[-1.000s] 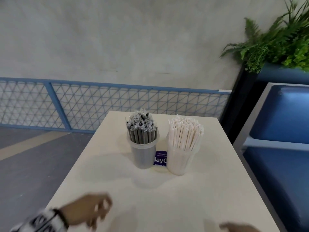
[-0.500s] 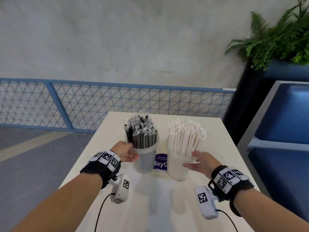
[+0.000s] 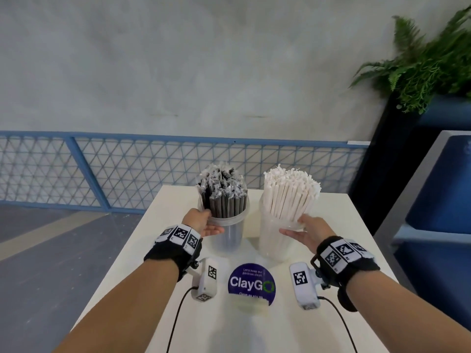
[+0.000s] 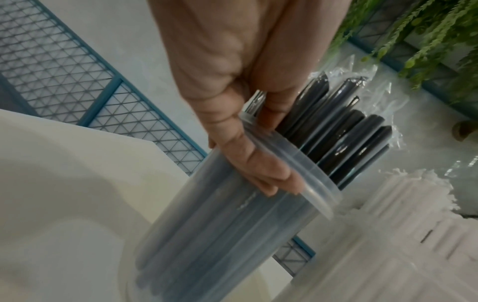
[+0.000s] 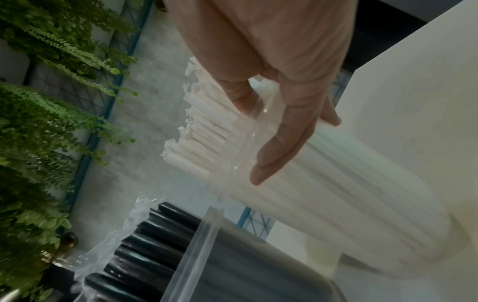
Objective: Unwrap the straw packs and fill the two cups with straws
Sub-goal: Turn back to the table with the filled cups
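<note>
Two clear plastic cups stand side by side on the white table [image 3: 318, 317]. The left cup [image 3: 229, 238] is packed with black straws [image 3: 224, 200] in clear wrappers. My left hand [image 3: 211, 225] grips it at the rim, thumb over the edge and fingers [image 4: 258, 169] curled on the outside wall [image 4: 220, 235]. The right cup [image 3: 272, 245] is full of white paper-wrapped straws [image 3: 290, 192]. My right hand [image 3: 295, 228] pinches its rim between the thumb and fingers [image 5: 282, 143] that lie along the wall [image 5: 349, 194]. Whether the cups are off the table I cannot tell.
A round purple ClayGo sticker [image 3: 251, 281] lies on the table just nearer than the cups. A blue mesh railing [image 3: 127, 174] runs behind the far edge. A planter with ferns [image 3: 420, 62] and a blue seat [image 3: 438, 189] stand at the right; grey floor lies left.
Both hands came up from the table's near edge and took hold of the two cups at their rims. The sticker, half hidden between the cups before, now shows whole in front of them.
</note>
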Tool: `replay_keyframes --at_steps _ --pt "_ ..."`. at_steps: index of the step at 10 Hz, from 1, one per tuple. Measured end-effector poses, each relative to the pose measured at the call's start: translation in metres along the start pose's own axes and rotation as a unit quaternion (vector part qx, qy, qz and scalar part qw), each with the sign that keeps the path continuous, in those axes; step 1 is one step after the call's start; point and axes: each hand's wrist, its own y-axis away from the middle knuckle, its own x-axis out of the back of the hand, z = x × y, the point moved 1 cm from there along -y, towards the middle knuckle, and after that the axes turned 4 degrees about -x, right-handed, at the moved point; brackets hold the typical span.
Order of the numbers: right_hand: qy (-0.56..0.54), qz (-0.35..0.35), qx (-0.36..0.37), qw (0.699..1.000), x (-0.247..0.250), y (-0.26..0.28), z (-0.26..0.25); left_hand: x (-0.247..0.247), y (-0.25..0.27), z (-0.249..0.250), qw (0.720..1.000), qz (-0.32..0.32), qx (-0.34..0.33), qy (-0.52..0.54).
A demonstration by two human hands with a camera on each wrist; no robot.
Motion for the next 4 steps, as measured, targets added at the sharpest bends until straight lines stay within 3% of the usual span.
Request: replay_keyframes --at_steps 4 --pt "0.046 0.019 -0.028 0.998 -0.012 -0.041 0.002 -0.011 -0.038 -0.014 1.0 0.004 -0.001 -0.003"
